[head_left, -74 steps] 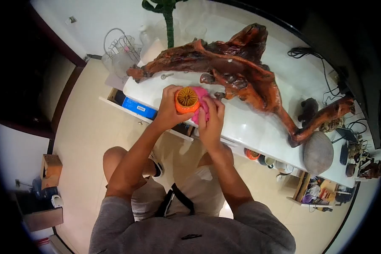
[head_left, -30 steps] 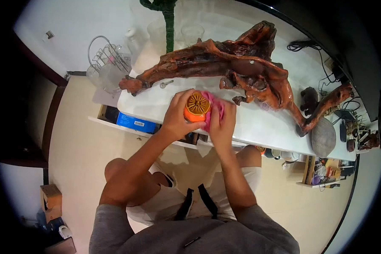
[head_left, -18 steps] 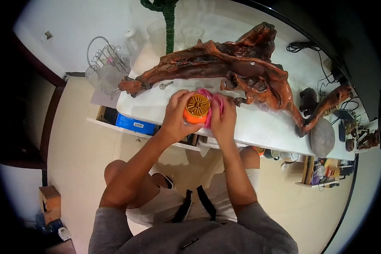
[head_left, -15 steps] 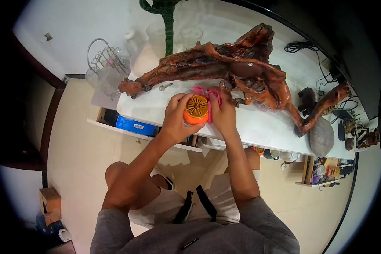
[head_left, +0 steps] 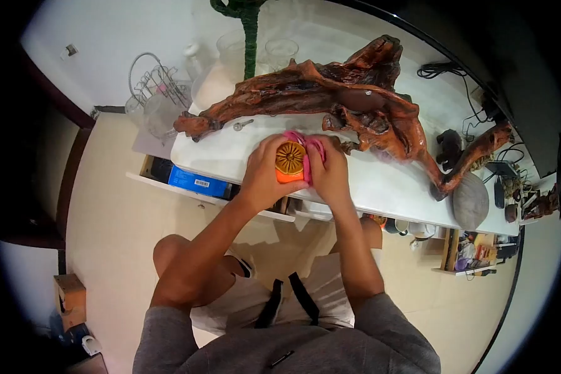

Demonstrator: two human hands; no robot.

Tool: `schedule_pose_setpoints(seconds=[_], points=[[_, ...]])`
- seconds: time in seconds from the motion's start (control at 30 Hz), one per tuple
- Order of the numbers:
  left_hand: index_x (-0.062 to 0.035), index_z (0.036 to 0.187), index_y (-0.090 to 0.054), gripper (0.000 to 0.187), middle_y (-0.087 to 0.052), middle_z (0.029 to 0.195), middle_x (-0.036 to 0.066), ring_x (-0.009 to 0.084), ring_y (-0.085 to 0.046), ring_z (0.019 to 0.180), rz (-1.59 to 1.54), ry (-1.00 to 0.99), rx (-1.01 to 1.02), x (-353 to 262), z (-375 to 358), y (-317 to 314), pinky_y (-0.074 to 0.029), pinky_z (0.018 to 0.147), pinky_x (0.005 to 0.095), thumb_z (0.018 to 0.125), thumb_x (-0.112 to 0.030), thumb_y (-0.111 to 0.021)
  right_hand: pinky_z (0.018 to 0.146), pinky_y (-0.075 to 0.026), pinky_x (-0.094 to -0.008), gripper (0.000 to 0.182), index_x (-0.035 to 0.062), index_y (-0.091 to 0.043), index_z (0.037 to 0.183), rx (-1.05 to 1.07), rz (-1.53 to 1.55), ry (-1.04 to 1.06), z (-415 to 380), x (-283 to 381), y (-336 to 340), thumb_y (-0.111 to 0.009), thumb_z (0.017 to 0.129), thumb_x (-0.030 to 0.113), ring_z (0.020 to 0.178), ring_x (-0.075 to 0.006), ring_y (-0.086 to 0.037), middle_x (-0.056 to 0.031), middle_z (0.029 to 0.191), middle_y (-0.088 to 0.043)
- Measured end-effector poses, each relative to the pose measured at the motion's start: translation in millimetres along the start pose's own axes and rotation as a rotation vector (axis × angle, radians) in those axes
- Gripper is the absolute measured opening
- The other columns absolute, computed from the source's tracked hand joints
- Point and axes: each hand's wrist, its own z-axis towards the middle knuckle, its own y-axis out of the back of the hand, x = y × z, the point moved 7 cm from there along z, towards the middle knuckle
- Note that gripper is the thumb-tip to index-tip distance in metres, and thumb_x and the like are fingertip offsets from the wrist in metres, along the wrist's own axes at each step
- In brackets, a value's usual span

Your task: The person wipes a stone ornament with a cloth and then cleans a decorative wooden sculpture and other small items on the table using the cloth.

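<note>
Between my hands, at the front edge of the white table (head_left: 393,190), is an orange persimmon-shaped jar (head_left: 291,176) with a ribbed golden-brown lid (head_left: 290,158). My left hand (head_left: 262,173) is wrapped around its left side, thumb along the near side. A pink cloth (head_left: 315,144) is bunched against the jar's right and far sides. My right hand (head_left: 331,174) grips this cloth and presses it to the jar. The fingertips of both hands are partly hidden behind the jar and cloth. A small key-like metal piece (head_left: 243,125) lies farther back on the left.
A large varnished driftwood carving (head_left: 305,90) stretches across the table behind my hands. A grey stone (head_left: 470,201) sits at the right. Below the tabletop, an open drawer (head_left: 215,198) holds a blue box (head_left: 197,182). A wire rack with glasses (head_left: 159,103) stands at the left.
The pink cloth now reaches farther around the jar's far side, and my right hand has closed in on it. My left hand's fingers have shifted around the jar. The view has moved slightly.
</note>
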Motion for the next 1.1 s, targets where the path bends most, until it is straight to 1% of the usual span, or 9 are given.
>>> schedule_pose_setpoints(seconds=[0.13, 0.23, 0.37, 0.47, 0.5, 0.63, 0.73, 0.93, 1.1], points=[[-0.0107, 0.139, -0.045, 0.097, -0.045, 0.129, 0.017, 0.0379, -0.044, 0.122, 0.221, 0.069, -0.047, -9.6, -3.6, 7.9, -0.038, 0.106, 0.0454, 0.058, -0.03, -0.093, 0.095, -0.046, -0.0395, 0.029, -0.0005, -0.062, 0.116, -0.122, 0.04, 0.145, -31.7, 11.8, 3.4, -0.066, 0.091, 0.013, 0.105, -0.0346, -0.059, -0.0202, 0.108, -0.061], [-0.0109, 0.14, -0.046, 0.098, -0.044, 0.125, 0.016, 0.0376, -0.043, 0.12, 0.123, 0.104, -0.062, -5.2, -2.5, 3.9, -0.039, 0.105, 0.0442, 0.056, -0.03, -0.094, 0.094, -0.046, -0.0406, 0.043, -0.0014, -0.059, 0.122, -0.167, -0.087, 0.267, -31.9, 25.4, 3.2, -0.071, 0.089, 0.023, 0.103, -0.0366, -0.059, -0.0218, 0.108, -0.061], [-0.0109, 0.143, -0.043, 0.096, -0.044, 0.132, 0.017, 0.0376, -0.043, 0.125, 0.003, 0.037, 0.006, -4.5, -1.5, 6.4, -0.039, 0.106, 0.0447, 0.06, -0.026, -0.091, 0.093, -0.048, -0.0364, 0.044, -0.0045, -0.052, 0.131, -0.103, -0.019, 0.157, 6.2, -9.0, -1.5, -0.063, 0.096, 0.02, 0.1, -0.0306, -0.064, -0.0221, 0.113, -0.064], [-0.0094, 0.145, -0.041, 0.094, -0.041, 0.138, 0.017, 0.037, -0.042, 0.13, -0.024, 0.046, 0.074, -4.9, 5.9, 12.1, -0.038, 0.108, 0.0439, 0.064, -0.02, -0.088, 0.096, -0.047, -0.0352, 0.048, -0.006, -0.047, 0.136, -0.112, 0.12, 0.061, 12.3, -10.3, 0.7, -0.061, 0.097, 0.019, 0.107, -0.0283, -0.064, -0.0214, 0.113, -0.065], [-0.0081, 0.145, -0.04, 0.092, -0.04, 0.14, 0.017, 0.0363, -0.041, 0.132, -0.026, 0.071, 0.103, -7.2, 10.2, 16.4, -0.038, 0.11, 0.0431, 0.065, -0.018, -0.086, 0.101, -0.044, -0.0366, 0.055, -0.006, -0.04, 0.142, -0.035, 0.162, -0.01, 8.2, -11.3, -2.1, -0.06, 0.098, 0.02, 0.117, -0.0277, -0.059, -0.0215, 0.125, -0.059], [-0.0074, 0.146, -0.038, 0.092, -0.04, 0.141, 0.017, 0.0353, -0.041, 0.135, -0.044, -0.018, 0.114, -0.3, 8.8, 11.0, -0.035, 0.113, 0.0408, 0.066, -0.015, -0.085, 0.111, -0.033, -0.0458, 0.054, 0.0002, -0.036, 0.146, -0.073, 0.065, 0.265, -33.4, 6.0, -11.7, -0.055, 0.097, 0.014, 0.129, -0.0407, -0.041, -0.0269, 0.138, -0.04], [-0.0072, 0.143, -0.041, 0.091, -0.04, 0.142, 0.016, 0.0341, -0.041, 0.135, -0.145, -0.009, 0.111, -0.4, 11.0, 7.7, -0.034, 0.115, 0.0401, 0.064, -0.017, -0.087, 0.111, -0.031, -0.0479, 0.051, 0.0006, -0.038, 0.145, -0.114, -0.012, 0.255, -39.9, 13.4, -19.8, -0.052, 0.097, 0.012, 0.129, -0.0419, -0.039, -0.0269, 0.138, -0.04], [-0.0096, 0.138, -0.047, 0.088, -0.041, 0.138, 0.017, 0.0366, -0.041, 0.133, -0.2, -0.011, 0.116, 0.1, 13.7, 9.5, -0.036, 0.112, 0.0425, 0.061, -0.022, -0.09, 0.102, -0.041, -0.0436, 0.034, -0.0023, -0.05, 0.132, -0.079, 0.003, 0.158, 10.8, -6.7, -14.5, -0.045, 0.1, 0.007, 0.115, -0.0403, -0.054, -0.026, 0.121, -0.057], [-0.0126, 0.138, -0.046, 0.09, -0.043, 0.137, 0.016, 0.0383, -0.039, 0.134, 0.045, 0.055, 0.073, 0.0, 13.7, 12.4, -0.036, 0.111, 0.045, 0.06, -0.022, -0.089, 0.099, -0.043, -0.0427, 0.031, -0.0023, -0.052, 0.128, -0.195, -0.086, 0.204, -29.7, 13.9, -8.7, -0.047, 0.099, 0.007, 0.11, -0.0406, -0.055, -0.026, 0.118, -0.058]])
